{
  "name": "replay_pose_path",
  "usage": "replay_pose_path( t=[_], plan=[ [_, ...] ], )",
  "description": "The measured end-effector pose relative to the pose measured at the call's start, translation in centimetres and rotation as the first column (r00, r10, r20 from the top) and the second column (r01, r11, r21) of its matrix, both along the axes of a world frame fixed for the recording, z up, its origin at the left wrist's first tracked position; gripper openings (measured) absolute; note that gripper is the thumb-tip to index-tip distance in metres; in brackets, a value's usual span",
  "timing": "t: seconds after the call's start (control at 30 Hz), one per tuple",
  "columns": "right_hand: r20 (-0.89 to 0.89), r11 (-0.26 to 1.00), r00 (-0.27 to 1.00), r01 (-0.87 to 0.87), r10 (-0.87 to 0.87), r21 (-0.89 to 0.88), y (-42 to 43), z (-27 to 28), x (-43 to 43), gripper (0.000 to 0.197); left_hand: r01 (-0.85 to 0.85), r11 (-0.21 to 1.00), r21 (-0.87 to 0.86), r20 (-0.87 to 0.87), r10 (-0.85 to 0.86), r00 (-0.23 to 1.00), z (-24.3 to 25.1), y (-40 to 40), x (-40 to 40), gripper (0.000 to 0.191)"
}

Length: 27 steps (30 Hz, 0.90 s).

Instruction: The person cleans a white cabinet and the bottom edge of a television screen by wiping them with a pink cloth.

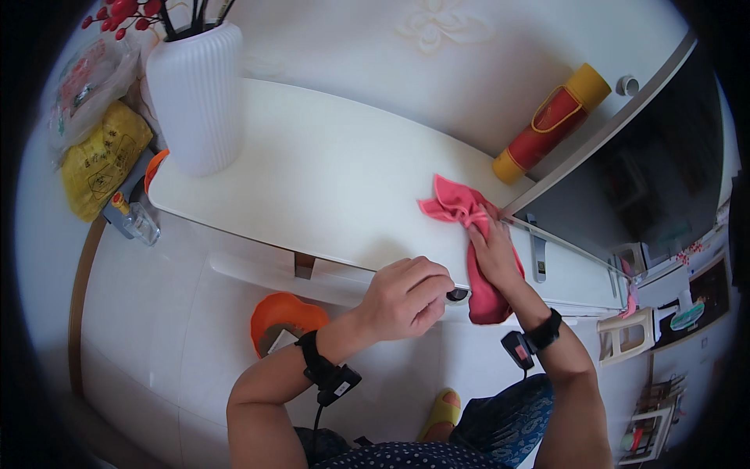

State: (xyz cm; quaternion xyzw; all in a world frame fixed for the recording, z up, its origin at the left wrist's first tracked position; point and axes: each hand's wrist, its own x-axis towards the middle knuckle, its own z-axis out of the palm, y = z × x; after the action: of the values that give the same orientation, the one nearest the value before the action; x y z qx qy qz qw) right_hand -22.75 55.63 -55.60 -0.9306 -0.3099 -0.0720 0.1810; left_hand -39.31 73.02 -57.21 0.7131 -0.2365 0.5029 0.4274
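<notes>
My right hand grips a bunched pink cloth and presses it on the white top of a long low cabinet. The cloth spreads past my fingers to the left and hangs over the cabinet's front edge. My left hand is curled into a loose fist at that front edge. Right beside its fingers is a small black rounded object; whether the fingers touch it cannot be seen. Both wrists wear black straps with small cabled devices.
A white ribbed vase stands at the left end, a red and yellow cylinder by the wall. The television and a remote control are right. Below are an orange bin, a glass bottle and a yellow bag.
</notes>
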Motion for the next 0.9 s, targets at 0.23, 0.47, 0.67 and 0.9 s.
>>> replay_pose_path(
  t=[0.23, 0.47, 0.67, 0.9],
  plan=[
    [0.082, 0.916, 0.912, -0.401, 0.402, -0.029, 14.2, -0.7, -3.6, 0.056, -0.064, 0.979, -0.192, 0.052, 0.075, 0.996, 0.7, 1.9, -1.5, 0.02],
    [0.037, 0.625, 0.624, -0.78, 0.781, -0.032, 14.3, 1.9, -10.2, 0.061, -0.072, 0.949, -0.306, 0.135, 0.118, 0.984, 1.3, 3.0, -2.5, 0.023],
    [-0.089, 0.854, 0.849, -0.519, 0.52, 0.035, 4.8, 3.0, -4.7, 0.051, -0.049, 0.961, -0.273, 0.135, 0.089, 0.987, -0.1, 3.7, -1.1, 0.015],
    [0.097, 0.998, 0.993, 0.067, -0.066, -0.006, 9.1, -1.6, 9.3, 0.056, -0.138, 0.941, -0.308, 0.006, 0.147, 0.989, -0.6, 5.0, -1.1, 0.017]
  ],
)
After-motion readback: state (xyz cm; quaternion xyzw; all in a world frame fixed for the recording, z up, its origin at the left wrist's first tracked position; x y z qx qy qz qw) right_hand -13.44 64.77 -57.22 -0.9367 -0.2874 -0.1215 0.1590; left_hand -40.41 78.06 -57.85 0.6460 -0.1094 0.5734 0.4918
